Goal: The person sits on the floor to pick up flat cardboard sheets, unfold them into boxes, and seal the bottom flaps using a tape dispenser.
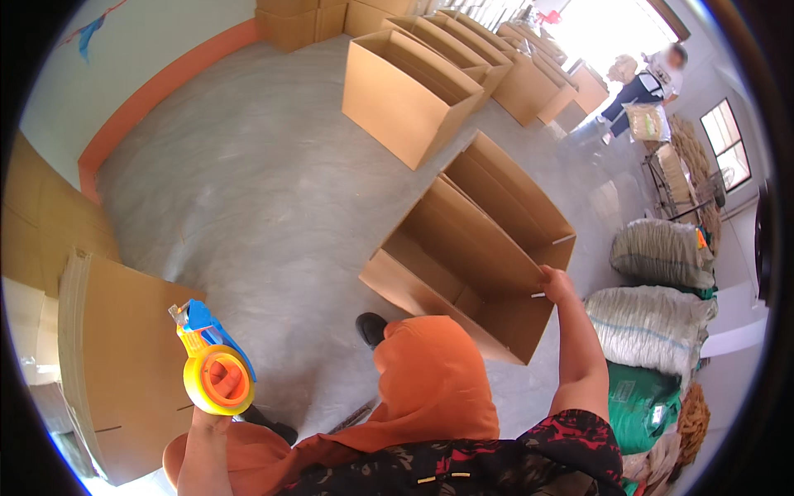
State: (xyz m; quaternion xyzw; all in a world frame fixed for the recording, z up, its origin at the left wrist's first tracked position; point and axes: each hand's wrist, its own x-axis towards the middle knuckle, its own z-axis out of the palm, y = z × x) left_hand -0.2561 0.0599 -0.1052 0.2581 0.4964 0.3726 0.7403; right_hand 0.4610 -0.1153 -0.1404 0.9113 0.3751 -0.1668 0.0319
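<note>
My left hand [224, 379] holds a tape dispenser [200, 332] in blue and orange, loaded with a yellow roll of tape, its toothed end pointing up and left. At the right, my right hand [557, 284] grips the upper edge of an open cardboard box [496, 260] near its corner. That box stands on the floor with its top open, pressed side by side with another open cardboard box [515, 192]. Both look bare inside as far as I can see.
Rows of open cardboard boxes [397, 93] stand beyond. Flat cardboard [136, 353] is stacked at the left. Stuffed white sacks [648, 328] and a green sack [642, 406] line the right side. A person [651, 87] carries a plastic-wrapped bundle near the bright doorway.
</note>
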